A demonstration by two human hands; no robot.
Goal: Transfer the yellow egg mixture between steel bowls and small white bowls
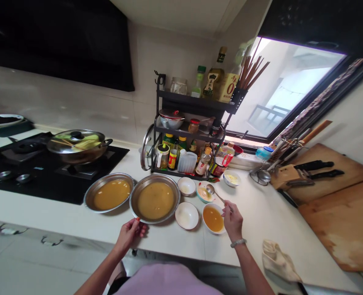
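Apparently scooping, pinches silver metal spoon (211, 190) between fingers of right hand (233, 221) over round teal-white bowl (201, 199) at its eleven o'clock, half-curls left hand (131, 231) with unclear grip against round steel basin (133, 207), needs level lift.

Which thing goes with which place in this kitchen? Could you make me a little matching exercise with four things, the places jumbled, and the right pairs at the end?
Things:
1. Metal spoon
2. Lidded pan
3. Wooden chopsticks
4. Left hand

Places:
A. On the black stovetop
B. At the near rim of the right-hand metal basin
C. Held in the fingers of the right hand
D. In the black holder at the right end of the rack's top shelf

Right pairs: 1-C, 2-A, 3-D, 4-B.
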